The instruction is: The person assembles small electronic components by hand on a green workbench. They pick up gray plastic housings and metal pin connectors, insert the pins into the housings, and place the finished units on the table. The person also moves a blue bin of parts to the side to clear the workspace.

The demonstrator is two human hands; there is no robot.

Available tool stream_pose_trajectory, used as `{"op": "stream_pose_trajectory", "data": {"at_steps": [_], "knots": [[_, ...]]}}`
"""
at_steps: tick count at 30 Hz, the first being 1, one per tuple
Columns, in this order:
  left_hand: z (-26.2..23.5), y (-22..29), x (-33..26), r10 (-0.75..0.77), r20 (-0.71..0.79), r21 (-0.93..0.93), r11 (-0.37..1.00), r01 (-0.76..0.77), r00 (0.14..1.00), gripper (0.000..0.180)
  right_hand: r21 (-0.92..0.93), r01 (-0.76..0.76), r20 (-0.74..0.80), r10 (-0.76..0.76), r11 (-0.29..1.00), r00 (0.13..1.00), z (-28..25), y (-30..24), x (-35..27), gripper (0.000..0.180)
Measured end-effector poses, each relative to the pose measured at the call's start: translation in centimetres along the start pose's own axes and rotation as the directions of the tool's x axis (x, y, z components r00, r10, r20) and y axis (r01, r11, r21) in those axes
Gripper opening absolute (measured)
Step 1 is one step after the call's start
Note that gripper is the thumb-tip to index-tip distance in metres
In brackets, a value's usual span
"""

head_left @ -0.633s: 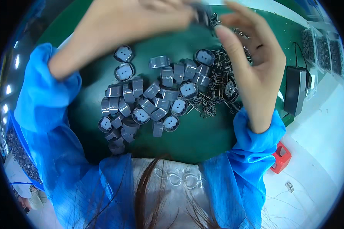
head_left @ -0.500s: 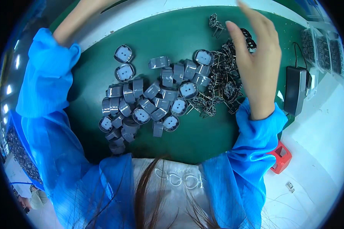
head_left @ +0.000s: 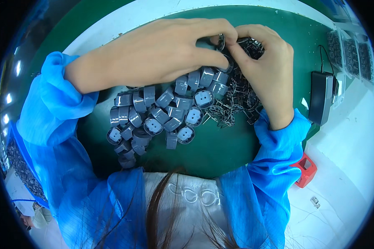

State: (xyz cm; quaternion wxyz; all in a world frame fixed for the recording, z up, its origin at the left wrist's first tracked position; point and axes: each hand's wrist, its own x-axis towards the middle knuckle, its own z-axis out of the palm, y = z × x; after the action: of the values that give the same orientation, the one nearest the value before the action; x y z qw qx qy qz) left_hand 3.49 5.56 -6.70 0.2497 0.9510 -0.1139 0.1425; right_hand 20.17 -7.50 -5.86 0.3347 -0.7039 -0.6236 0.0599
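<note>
Both hands [head_left: 220,54] back over grey housings [head_left: 162,116]

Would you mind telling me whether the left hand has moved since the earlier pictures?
Yes. The left hand has come back down and rightward over the pile of grey caps, meeting the right hand.

Bright, even overhead light; colours saturated. Soft shadow under the left hand [head_left: 153,54] on the green mat [head_left: 220,149]. Glare spots along the dark left rim. White table [head_left: 349,166] at right near overexposed. Strong fisheye bend, black corners. Centre sharp; hair at the bottom edge slightly soft. No motion blur on the hands.
</note>
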Motion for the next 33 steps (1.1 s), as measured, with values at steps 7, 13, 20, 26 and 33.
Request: {"op": "stream_pose_trajectory", "data": {"at_steps": [7, 13, 20, 26, 33], "knots": [[-0.6, -0.1, 0.0, -0.001, -0.034, 0.077, 0.997, 0.004, 0.999, 0.025, -0.123, 0.016, -0.023, -0.019, 0.992, 1.0, -0.9, 0.6, -0.4, 0.011], [-2.0, -0.1, 0.3, -0.085, -0.11, -0.008, 0.996, 0.085, 0.99, 0.025, -0.226, 0.03, -0.091, -0.052, 0.974, 0.994, -0.6, 0.3, -0.6, 0.018], [-3.8, -0.5, 0.9, -0.102, 0.07, -0.086, 0.99, 0.108, 0.992, 0.017, -0.163, 0.2, 0.055, -0.194, 0.966, 0.979, 0.0, 0.2, -0.2, 0.027], [-4.4, -2.7, 0.5, 0.04, 0.269, -0.178, 0.984, 0.009, 0.962, 0.028, -0.054, 0.072, -0.01, -0.073, 0.996, 0.997, -0.5, -1.0, -0.1, 0.018], [-3.3, -1.4, 0.5, -0.329, -0.017, -0.533, 0.802, 0.27, 0.944, 0.017, 0.372, -0.107, -0.001, 0.116, 0.922, 0.993, -1.2, -2.1, -0.3, 0.019]]}}
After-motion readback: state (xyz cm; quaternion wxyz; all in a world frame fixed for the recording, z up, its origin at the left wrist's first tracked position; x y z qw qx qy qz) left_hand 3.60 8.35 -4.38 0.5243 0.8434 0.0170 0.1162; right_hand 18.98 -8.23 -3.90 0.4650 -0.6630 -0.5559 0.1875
